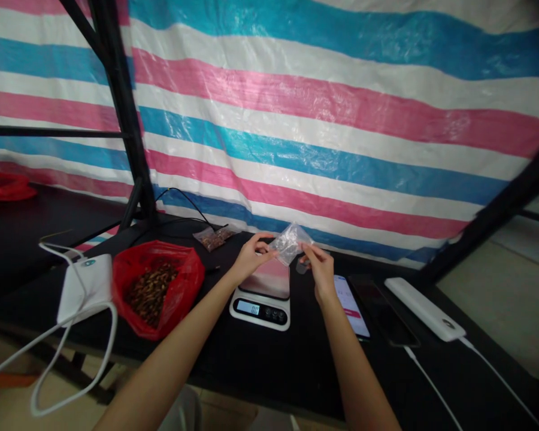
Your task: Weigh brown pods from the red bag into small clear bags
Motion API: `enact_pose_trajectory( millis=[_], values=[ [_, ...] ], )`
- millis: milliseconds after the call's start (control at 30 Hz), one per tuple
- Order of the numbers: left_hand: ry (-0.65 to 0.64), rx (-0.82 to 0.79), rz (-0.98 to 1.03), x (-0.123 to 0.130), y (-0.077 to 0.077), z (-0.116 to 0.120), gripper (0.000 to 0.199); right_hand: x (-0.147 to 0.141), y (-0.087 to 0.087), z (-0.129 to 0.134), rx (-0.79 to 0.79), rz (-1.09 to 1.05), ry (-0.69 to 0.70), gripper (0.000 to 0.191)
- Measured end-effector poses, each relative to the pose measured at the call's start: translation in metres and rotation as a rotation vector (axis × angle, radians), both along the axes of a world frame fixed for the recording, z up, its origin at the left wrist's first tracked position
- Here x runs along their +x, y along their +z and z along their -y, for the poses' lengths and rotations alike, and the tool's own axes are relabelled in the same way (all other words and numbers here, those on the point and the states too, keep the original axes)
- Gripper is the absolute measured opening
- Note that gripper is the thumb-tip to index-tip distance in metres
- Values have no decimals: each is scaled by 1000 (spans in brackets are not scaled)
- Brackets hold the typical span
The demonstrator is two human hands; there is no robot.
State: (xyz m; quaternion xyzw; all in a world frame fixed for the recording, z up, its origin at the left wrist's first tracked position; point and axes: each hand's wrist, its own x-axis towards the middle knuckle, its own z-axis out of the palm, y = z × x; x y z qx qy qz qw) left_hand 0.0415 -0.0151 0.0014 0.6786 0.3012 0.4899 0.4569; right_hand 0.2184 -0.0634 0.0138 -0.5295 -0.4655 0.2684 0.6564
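Clear plastic bag (pixel 291 242), one: held raised above the far end of the scale, between both hands. Left hand (pixel 254 254) pinches its left edge, right hand (pixel 318 269) its right; the two-sided hold apparently keeps the limp film spread. Whether its mouth is open cannot be told.

Small clear round item (pixel 302 267), one: just below the right hand's fingers; whether gripped or lying there is unclear.

Digital scale (pixel 260 320), one: mid-counter, lit display toward the person, presumably for easy reading; appears to show 0.0.

Red plastic bag (pixel 189 269), one: left of the scale, mouth spread wide, likely for easy reach into the brown dried pieces (pixel 153 293) inside.

Small filled packets (pixel 213 238): far side, left of the left hand, seemingly set aside from the working space.

Lit phone (pixel 353 308), dark phone (pixel 384 311), white power bank (pixel 424 308): in that order along the right.

White box (pixel 99 278): far left of the group, beside the red plastic bag, a white cable (pixel 115 332) looping near it.

Support: black counter (pixel 251 377).
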Motion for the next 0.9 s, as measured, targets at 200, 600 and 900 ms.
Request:
enact_pose_trajectory(
  millis=[200,600,900],
  values=[
    [-140,-140,2,9,-4,11,60,-8,-1,3,60,24,64,33],
    [-168,-35,-119,7,-12,6,48,-3,0,3,80,17,27,33],
    [-119,-50,-74,10,-15,7,48,-5,0,5,116,22,0,40]
  ],
)
